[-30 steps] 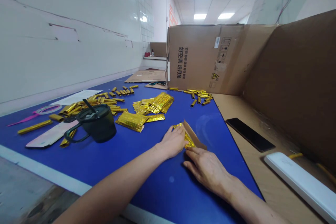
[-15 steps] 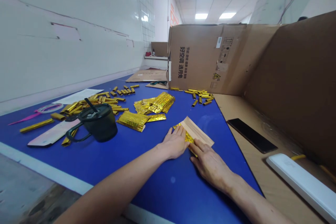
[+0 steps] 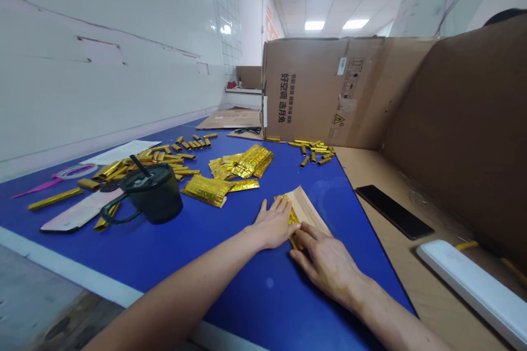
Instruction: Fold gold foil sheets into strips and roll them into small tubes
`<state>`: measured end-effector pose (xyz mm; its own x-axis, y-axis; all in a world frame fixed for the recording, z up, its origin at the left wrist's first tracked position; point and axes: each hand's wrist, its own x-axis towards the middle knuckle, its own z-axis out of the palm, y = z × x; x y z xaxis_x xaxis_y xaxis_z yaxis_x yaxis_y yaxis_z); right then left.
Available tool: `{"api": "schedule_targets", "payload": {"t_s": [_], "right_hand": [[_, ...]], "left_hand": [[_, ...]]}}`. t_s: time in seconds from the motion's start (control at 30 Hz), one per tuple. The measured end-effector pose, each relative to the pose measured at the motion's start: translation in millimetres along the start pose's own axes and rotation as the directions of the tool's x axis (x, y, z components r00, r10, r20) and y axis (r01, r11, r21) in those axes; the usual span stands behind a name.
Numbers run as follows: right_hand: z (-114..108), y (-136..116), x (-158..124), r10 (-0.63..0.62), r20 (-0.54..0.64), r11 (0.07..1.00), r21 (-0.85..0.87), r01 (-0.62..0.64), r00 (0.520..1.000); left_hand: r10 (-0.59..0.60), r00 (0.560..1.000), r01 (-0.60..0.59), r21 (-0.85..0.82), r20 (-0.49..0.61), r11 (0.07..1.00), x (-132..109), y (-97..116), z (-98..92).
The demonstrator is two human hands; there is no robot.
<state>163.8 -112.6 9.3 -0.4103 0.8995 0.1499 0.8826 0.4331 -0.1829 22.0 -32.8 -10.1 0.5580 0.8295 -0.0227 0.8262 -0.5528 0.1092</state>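
A sheet of gold foil paper with a tan back (image 3: 309,210) lies on the blue table, a gold strip folded along its left side. Flat on that strip rests my left hand (image 3: 274,226), fingers stretched and spread. My right hand (image 3: 327,260) is at the near end of the sheet, its fingers bent and closed on the folded edge, the thumb on the near side. Its fingers and palm hide the sheet's near end. Beyond my left hand lie a flat gold packet (image 3: 207,190) and a pile of gold foil pieces (image 3: 253,160).
A dark lidded mug with straw (image 3: 152,197) stands at left, near many small gold rolls (image 3: 111,169), a pale phone (image 3: 82,211) and a pink-handled tape roll (image 3: 76,171). A black phone (image 3: 393,211) and white device (image 3: 469,288) lie right. A cardboard box (image 3: 313,93) stands behind.
My right hand has shifted slightly left and its fingers have bent more over the folded edge. The sheet has turned slightly. My left hand stays nearly in place.
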Motion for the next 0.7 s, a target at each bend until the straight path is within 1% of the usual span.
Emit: {"api": "schedule_targets", "payload": {"t_s": [0.1,0.2,0.37,0.53,0.7], "right_hand": [[3.5,8.2,1.7,0.024,-0.047,1.000,-0.002,-0.024,0.999],[4.7,9.9,3.2,0.002,-0.025,0.998,-0.060,-0.004,1.000],[3.5,5.9,5.3,-0.018,0.002,0.989,-0.150,0.018,1.000],[4.5,7.2,5.9,-0.049,0.008,0.985,-0.165,0.049,0.999],[4.5,7.1,4.6,-0.037,0.007,0.988,-0.152,0.038,0.999]], "left_hand": [[0.005,1.000,-0.005,-0.001,0.012,1.000,0.0,-1.0,-0.7],[0.010,1.000,-0.009,-0.006,0.007,1.000,-0.5,-0.8,-1.0],[-0.004,1.000,0.004,-0.002,-0.007,1.000,-0.9,0.2,-0.1],[-0.005,1.000,0.005,0.001,-0.001,1.000,-1.3,-1.6,0.5],[-0.003,1.000,0.003,0.010,-0.003,1.000,-1.5,-3.1,1.2]]}}
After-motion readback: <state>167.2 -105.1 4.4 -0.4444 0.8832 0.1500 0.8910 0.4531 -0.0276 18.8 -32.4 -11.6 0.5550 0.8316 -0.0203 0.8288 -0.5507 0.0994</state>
